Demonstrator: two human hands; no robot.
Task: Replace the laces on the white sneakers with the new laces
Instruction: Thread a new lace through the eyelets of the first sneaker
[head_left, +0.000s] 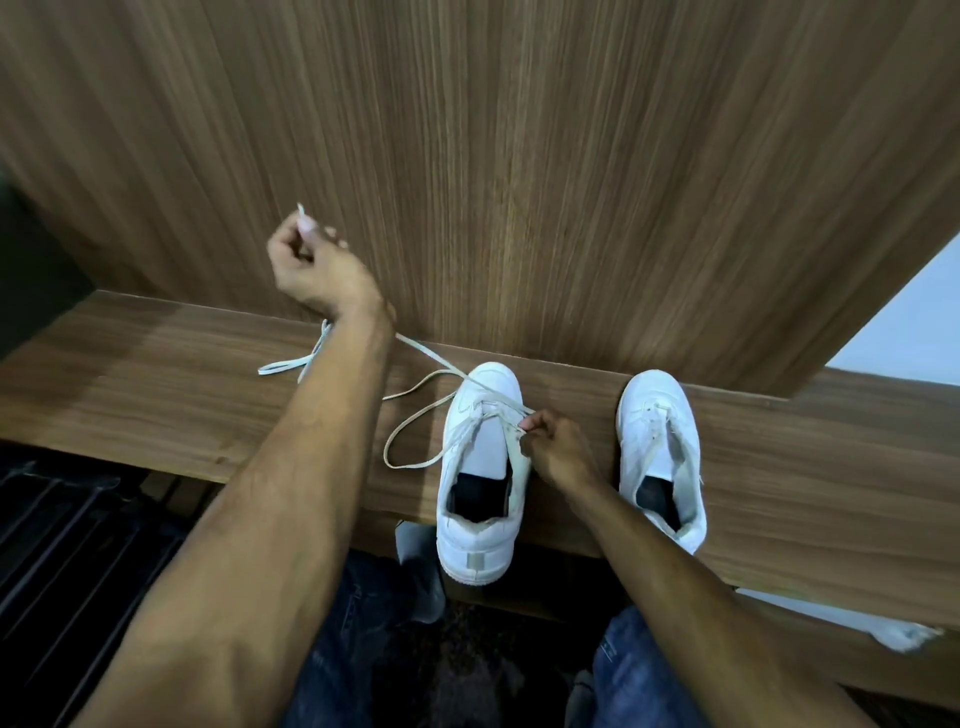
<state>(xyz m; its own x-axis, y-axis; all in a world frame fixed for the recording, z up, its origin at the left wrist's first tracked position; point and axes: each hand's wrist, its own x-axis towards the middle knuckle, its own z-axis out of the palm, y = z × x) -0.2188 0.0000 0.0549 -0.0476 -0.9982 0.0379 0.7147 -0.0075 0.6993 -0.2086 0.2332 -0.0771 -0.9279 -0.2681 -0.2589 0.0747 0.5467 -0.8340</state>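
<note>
Two white sneakers stand on a wooden shelf, toes toward the wall. The left sneaker (480, 467) has a white lace (431, 358) through its lower eyelets only. My left hand (317, 265) is raised to the upper left and pinches one end of that lace, pulling it taut from the shoe. My right hand (558, 447) pinches the lace at the sneaker's right eyelet row. A slack loop of the lace (410, 436) lies on the shelf left of the shoe. The right sneaker (660, 452) shows a short bit of lace near its toe.
Another pale lace (296, 361) lies on the wooden shelf (156, 389) to the left. A wood-panel wall (519, 156) rises directly behind the shoes. A black slatted surface (67, 540) sits lower left. My knees in blue jeans (634, 670) are below the shelf edge.
</note>
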